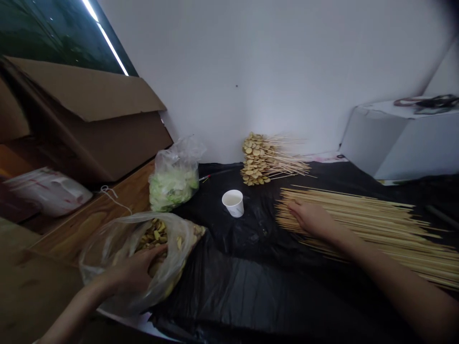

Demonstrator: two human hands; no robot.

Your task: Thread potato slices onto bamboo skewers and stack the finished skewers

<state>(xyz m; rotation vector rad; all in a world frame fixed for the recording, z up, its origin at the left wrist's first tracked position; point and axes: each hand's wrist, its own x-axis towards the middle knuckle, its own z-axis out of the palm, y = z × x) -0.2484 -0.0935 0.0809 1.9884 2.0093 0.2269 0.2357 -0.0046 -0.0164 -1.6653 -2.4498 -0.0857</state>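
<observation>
My left hand point(138, 271) reaches into a clear plastic bag point(103, 239) of pale yellow-brown slices point(156, 232), which look like potato. Its thumb and fingers are apart among the slices, with the fingertips partly hidden. On the right, my right hand point(310, 217) rests at the near-left ends of a wide pile of bamboo skewers point(362, 215). Its fingers are pinched together at the skewer tips; how many skewers they grip is unclear. A stack of skewered slices point(255, 160) lies at the back, sticks pointing right.
A white paper cup point(234, 204) stands mid-table on black plastic sheeting point(229, 282). Behind the slice bag sits a bag of pale green vegetables point(174, 184). A large cardboard box point(107, 138) is at left, a white box-shaped unit point(412, 143) with cables at right. A wall closes the back.
</observation>
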